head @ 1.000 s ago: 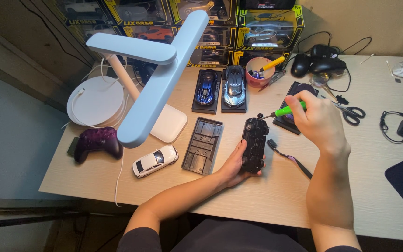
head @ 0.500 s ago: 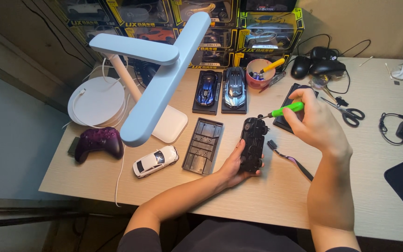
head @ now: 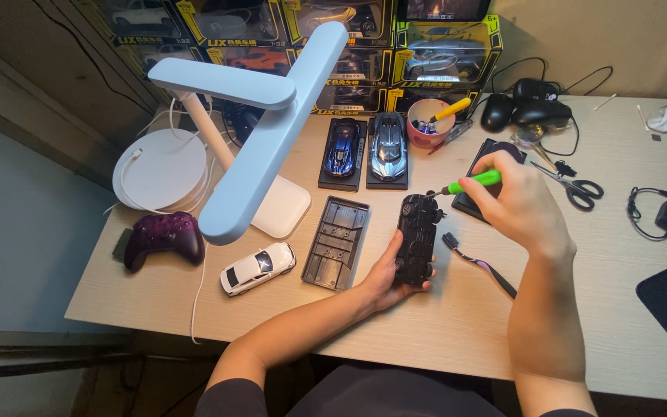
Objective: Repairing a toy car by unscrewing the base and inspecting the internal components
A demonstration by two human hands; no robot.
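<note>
Hands work over a wooden desk [head: 457,324]. Left hand [head: 390,276] grips a black toy car chassis [head: 416,238], underside up, near the desk's middle. Right hand [head: 516,202] is curled around a green-handled screwdriver [head: 468,183], its tip touching the chassis's far end. Just left of the chassis lies a grey plastic base tray [head: 336,241], then a white toy car [head: 257,267]. A purple game controller [head: 163,236] sits beside a pale blue desk lamp [head: 264,147]. Two blue model cars [head: 367,148] stand behind.

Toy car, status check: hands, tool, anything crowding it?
Left hand grips black toy car, underside up. Right hand holds green screwdriver, tip at car's far end. Grey base plate alongside, apart.
</note>
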